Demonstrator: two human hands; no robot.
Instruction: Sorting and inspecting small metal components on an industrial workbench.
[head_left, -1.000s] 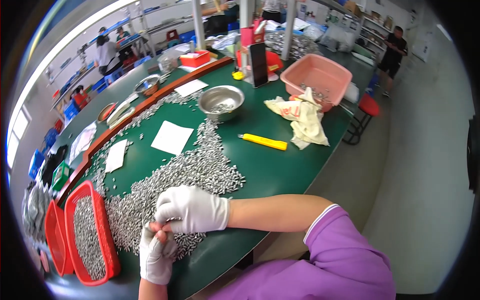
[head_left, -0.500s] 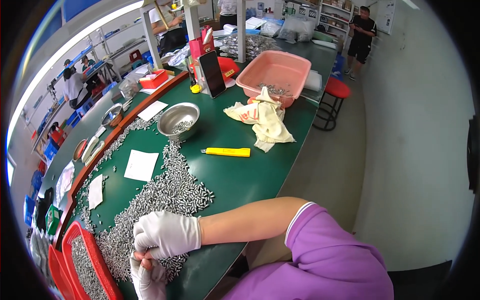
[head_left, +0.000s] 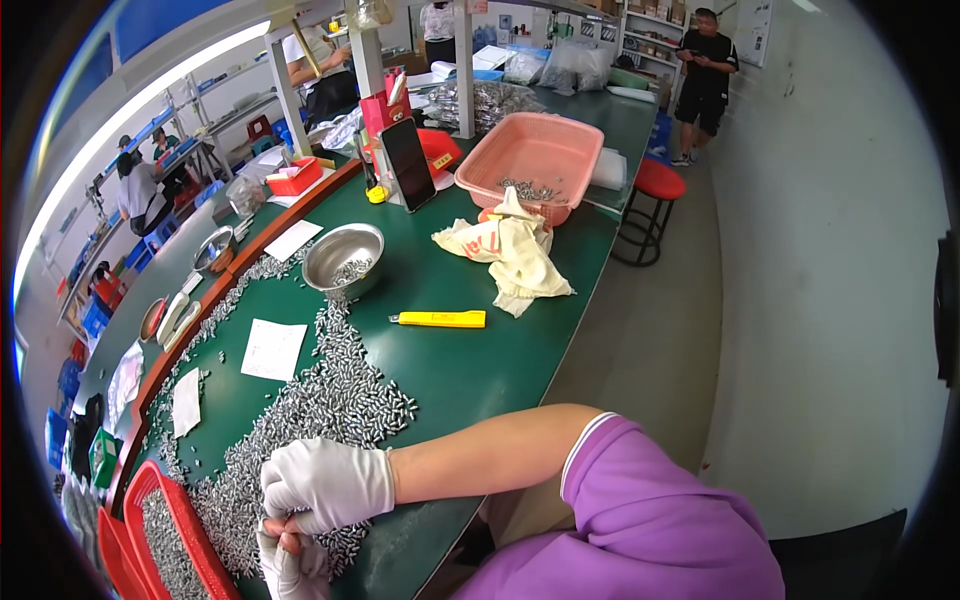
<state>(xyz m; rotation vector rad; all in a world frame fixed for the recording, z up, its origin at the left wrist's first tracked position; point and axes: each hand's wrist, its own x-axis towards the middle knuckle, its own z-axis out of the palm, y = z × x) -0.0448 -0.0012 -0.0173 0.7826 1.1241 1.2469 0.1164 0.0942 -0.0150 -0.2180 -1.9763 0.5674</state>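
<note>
Small metal pcs. (head_left: 350,400) lie loosely heaped on the counter (head_left: 500,370), so a brush of the R hand (head_left: 330,485) could scatter them, maybe over the edge. Long axes lie mostly flat, pointing in mixed directions. The L hand (head_left: 290,570) meets the R at the fingertips above; whether they hold a pc., I cannot tell. A red basket (head_left: 195,530) w/ similar pcs. stands to the left.
</note>
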